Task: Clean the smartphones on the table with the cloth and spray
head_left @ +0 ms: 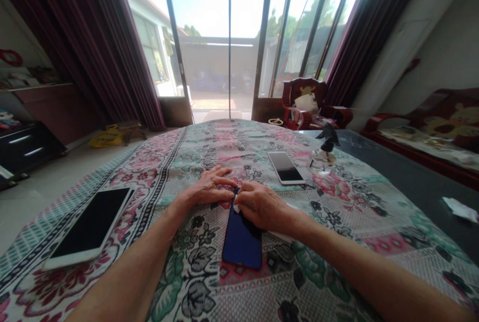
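A dark blue phone [241, 241] lies face up on the floral tablecloth [194, 272] in front of me. My left hand [211, 186] rests flat beside its top left corner, fingers stretched out and touching the phone's top edge. My right hand [260, 206] covers the phone's upper part, fingers curled and pressing a small white wipe [237, 208] against the screen.
A white tablet [90, 226] lies at the left of the cloth. A white phone [286, 168] lies farther back, right of centre, next to a small glass spray bottle [322, 156]. A dark bare tabletop [419, 182] with a crumpled white scrap [461, 209] is at right.
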### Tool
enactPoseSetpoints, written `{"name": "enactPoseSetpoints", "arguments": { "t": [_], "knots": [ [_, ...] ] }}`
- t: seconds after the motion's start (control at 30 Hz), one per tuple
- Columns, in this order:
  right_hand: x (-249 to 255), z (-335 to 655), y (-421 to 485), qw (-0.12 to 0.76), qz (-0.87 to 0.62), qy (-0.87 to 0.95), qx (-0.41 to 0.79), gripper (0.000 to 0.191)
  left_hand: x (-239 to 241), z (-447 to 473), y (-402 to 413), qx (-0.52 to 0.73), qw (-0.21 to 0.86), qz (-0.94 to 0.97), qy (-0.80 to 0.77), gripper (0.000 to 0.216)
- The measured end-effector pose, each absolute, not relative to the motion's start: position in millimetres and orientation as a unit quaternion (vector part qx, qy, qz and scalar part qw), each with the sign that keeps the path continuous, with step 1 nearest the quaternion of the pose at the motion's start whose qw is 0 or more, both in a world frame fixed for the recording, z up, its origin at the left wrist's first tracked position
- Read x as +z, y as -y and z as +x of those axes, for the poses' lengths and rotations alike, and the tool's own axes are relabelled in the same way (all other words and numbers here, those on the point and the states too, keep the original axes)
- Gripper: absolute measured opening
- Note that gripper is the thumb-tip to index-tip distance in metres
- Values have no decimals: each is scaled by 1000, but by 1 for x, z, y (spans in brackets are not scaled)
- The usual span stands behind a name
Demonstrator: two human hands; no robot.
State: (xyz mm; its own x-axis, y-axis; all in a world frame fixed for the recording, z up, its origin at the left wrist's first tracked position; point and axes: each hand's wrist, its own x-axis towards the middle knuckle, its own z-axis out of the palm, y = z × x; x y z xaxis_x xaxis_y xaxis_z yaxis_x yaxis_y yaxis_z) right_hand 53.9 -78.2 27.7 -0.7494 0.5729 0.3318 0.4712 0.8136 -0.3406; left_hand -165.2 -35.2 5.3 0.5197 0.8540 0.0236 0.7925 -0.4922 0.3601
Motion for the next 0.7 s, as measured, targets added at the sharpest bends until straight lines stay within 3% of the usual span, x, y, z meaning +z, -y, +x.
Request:
{"name": "enactPoseSetpoints", "arguments": {
  "t": [0.33,0.57,0.7],
  "knots": [
    [51,84,63,134,-324,926,139,20,18,-160,42,75,165,851,-493,35],
    [59,58,102,95,-210,958,171,21,16,-160,41,80,160,851,-494,33],
    [49,60,89,120,-228,955,145,19,15,-161,41,80,157,851,-494,34]
  ]
}}
